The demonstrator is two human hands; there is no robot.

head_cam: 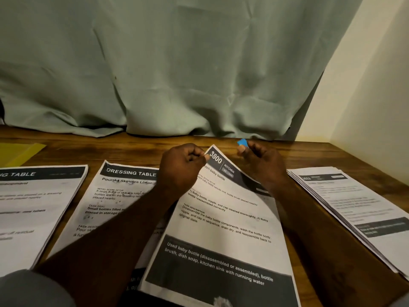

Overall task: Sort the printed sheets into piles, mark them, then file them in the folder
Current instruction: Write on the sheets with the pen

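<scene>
home | wooden desk [141,147] in corner | green curtain [177,63]

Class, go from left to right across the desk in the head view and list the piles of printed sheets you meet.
Leftmost pile → dressing table pile → kitchen pile, its top corner pinched by the left hand → fanned pile at the right edge.

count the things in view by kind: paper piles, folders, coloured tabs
piles of printed sheets: 4 (far-left pile, dressing table pile, kitchen pile with a corner pinched by the left hand, right pile)
yellow folder: 1
blue tab: 1, pinched in the right hand
total: 6
</scene>
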